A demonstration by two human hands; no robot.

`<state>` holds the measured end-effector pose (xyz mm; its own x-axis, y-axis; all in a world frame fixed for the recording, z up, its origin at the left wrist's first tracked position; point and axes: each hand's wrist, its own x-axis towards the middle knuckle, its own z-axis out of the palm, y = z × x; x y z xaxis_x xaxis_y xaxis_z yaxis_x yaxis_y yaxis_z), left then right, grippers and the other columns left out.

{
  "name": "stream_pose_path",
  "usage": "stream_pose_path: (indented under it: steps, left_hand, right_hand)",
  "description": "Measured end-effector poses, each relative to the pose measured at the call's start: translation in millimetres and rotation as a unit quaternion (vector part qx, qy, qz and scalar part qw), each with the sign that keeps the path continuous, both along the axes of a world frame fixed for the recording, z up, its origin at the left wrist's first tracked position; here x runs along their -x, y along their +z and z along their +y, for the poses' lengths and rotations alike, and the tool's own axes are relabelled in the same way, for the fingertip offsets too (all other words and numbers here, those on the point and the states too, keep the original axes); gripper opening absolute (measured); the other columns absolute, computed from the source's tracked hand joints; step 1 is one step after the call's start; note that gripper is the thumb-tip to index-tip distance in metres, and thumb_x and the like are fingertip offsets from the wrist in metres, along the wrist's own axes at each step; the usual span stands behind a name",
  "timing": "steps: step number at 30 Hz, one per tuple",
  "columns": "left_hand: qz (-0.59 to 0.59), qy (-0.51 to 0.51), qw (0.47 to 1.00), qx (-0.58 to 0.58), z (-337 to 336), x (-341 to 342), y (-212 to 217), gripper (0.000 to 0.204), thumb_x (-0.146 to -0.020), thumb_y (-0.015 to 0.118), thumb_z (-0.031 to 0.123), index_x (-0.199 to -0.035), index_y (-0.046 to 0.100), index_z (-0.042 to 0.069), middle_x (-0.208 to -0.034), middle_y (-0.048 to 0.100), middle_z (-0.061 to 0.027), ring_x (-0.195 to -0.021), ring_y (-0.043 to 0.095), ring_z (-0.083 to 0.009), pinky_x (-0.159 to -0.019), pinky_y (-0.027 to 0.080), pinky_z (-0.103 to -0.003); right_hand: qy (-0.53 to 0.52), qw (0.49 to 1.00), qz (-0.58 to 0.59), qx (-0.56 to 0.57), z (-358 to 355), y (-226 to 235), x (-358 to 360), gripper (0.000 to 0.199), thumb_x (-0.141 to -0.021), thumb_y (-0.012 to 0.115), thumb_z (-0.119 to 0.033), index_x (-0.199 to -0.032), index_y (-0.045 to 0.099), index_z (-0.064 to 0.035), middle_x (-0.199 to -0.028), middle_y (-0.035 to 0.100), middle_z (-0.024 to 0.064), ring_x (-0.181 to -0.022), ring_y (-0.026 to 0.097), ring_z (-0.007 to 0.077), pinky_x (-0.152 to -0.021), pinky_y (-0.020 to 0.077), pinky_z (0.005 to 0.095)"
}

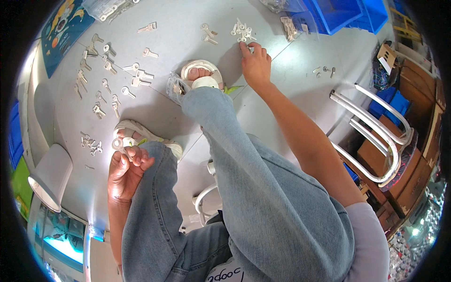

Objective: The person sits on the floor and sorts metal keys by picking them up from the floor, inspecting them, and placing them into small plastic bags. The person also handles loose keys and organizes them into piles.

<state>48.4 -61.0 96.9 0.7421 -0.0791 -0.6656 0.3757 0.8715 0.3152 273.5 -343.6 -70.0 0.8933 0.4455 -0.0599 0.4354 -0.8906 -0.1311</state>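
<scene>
My left hand (127, 170) is raised above my left knee, its thumb and fingers pinching a silver key (118, 143) by the round head. My right hand (256, 65) stretches out over the floor, palm down. Its index finger reaches the near edge of a small heap of keys (242, 30), while the other fingers bend slightly; the thumb is mostly hidden. Many loose keys (141, 77) lie scattered on the floor to the left of my feet. A small cluster of keys (91, 144) lies beside my left sandal (134, 129).
Blue bins (329, 16) and a clear bag of keys (289, 28) stand at the far right. Several small metal pieces (325, 71) lie near a white-framed chair (371, 120). A white lampshade-like object (51, 176) is on the left, below a blue illustrated sheet (61, 30).
</scene>
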Motion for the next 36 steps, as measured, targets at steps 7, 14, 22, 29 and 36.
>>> stream_pose_path:
  steps: [7, 14, 22, 29, 36]
  left_hand:
    - [-0.009, -0.001, 1.0, -0.003, 2, -1, 3, 0.02, -0.08, 0.059, 0.022, -0.088, 0.053, 0.005, -0.075, 0.044, -0.0024, -0.081, 0.047, -0.0174, -0.083, 0.047, -0.036]
    - [0.008, 0.013, 1.0, -0.006, 2, 1, 2, 0.023, -0.076, 0.064, 0.024, -0.086, 0.058, 0.004, -0.073, 0.051, -0.0043, -0.081, 0.05, -0.0187, -0.082, 0.048, -0.038]
    - [0.014, 0.01, 1.0, -0.004, 2, 1, 1, 0.023, -0.077, 0.063, 0.024, -0.086, 0.057, 0.003, -0.073, 0.051, -0.0044, -0.082, 0.051, -0.0186, -0.083, 0.048, -0.038]
    - [0.014, 0.013, 1.0, -0.001, 1, 2, 1, 0.025, -0.076, 0.065, 0.024, -0.086, 0.057, 0.003, -0.073, 0.052, -0.0049, -0.083, 0.051, -0.0186, -0.082, 0.048, -0.038]
    - [0.008, 0.014, 1.0, 0.001, 0, -1, 1, 0.025, -0.076, 0.064, 0.024, -0.087, 0.058, 0.002, -0.073, 0.053, -0.0053, -0.082, 0.051, -0.0186, -0.083, 0.048, -0.038]
  right_hand:
    - [-0.126, 0.991, 0.04, -0.02, -24, 1, 4, 0.039, -0.074, 0.055, -0.011, -0.112, 0.052, -0.0184, -0.105, 0.047, 0.0052, -0.096, 0.046, 0.0238, -0.079, 0.0372, 0.0394]
    - [-0.085, 0.995, 0.044, 0.006, -40, 2, 26, 0.039, -0.074, 0.055, -0.011, -0.112, 0.053, -0.0145, -0.102, 0.047, 0.0039, -0.093, 0.046, 0.0228, -0.076, 0.0383, 0.0383]
    - [-0.064, 0.991, 0.076, -0.091, -14, 4, 27, 0.038, -0.071, 0.055, -0.008, -0.108, 0.056, -0.0166, -0.102, 0.048, 0.0035, -0.093, 0.047, 0.0229, -0.076, 0.0388, 0.0387]
    - [0.04, 0.992, 0.066, -0.101, -13, -6, -21, 0.031, -0.066, 0.064, -0.008, -0.095, 0.058, -0.0165, -0.097, 0.05, 0.0034, -0.09, 0.049, 0.0238, -0.074, 0.0402, 0.0388]
    - [-0.055, 0.992, 0.091, -0.065, -8, -16, -29, 0.013, -0.067, 0.066, -0.015, -0.079, 0.061, -0.0092, -0.084, 0.056, 0.0058, -0.084, 0.053, 0.0242, -0.07, 0.0418, 0.0385]
